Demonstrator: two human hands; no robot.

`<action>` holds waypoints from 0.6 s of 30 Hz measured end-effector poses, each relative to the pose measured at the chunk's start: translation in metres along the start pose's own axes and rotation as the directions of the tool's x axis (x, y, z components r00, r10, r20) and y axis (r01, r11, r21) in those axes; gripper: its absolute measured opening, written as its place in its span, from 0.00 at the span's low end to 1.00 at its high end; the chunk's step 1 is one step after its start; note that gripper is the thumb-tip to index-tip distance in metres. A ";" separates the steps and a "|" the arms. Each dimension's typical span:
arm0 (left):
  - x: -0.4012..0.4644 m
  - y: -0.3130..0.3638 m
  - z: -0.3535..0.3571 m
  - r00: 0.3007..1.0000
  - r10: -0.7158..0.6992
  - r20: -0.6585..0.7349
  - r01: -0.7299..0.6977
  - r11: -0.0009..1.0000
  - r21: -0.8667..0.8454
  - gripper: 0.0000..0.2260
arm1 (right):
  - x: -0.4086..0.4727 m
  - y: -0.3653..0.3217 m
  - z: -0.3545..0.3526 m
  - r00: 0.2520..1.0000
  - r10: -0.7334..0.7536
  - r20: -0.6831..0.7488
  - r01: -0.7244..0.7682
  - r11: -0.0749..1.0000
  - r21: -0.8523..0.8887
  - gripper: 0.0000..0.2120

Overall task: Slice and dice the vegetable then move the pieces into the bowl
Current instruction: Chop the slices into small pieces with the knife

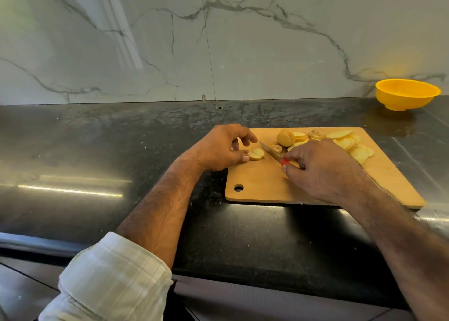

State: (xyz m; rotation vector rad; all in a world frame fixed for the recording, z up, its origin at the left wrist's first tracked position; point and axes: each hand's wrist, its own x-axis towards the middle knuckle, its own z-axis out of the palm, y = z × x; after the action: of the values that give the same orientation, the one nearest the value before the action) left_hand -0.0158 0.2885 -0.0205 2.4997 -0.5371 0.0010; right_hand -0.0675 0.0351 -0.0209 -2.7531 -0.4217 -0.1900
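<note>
Left arm's got a pale plaid-ish sleeve (114,279) rolled up below the elbow; right forearm (398,235) looks bare, hairy.

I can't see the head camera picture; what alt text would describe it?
A person's left hand steadies a small stack of pale potato slices on a wooden cutting board while the right hand holds a red-handled knife. A yellow plastic bowl stands beyond on the black counter.

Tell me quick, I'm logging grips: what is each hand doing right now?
Left hand: fingers hold a small stack of potato slices on the cutting board.
Right hand: fingers curled round the knife.
</note>
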 end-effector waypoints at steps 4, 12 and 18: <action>0.001 0.002 0.003 1.000 -0.003 -0.030 0.002 1.000 -0.027 0.17 | -0.001 -0.006 0.003 1.000 -0.011 0.020 0.011 1.000 0.003 0.18; 0.001 0.016 0.012 0.997 0.016 -0.081 -0.018 1.000 -0.024 0.19 | 0.000 -0.002 0.000 0.999 0.030 -0.014 -0.030 0.998 -0.060 0.17; 0.000 0.014 0.009 0.996 0.092 -0.021 -0.091 0.995 0.036 0.16 | 0.002 0.000 0.003 0.999 0.035 -0.017 -0.037 0.996 -0.077 0.16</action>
State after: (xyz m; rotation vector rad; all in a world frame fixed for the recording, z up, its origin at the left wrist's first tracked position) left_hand -0.0216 0.2729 -0.0206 2.5037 -0.6470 0.0745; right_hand -0.0654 0.0369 -0.0229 -2.8308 -0.3678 -0.2227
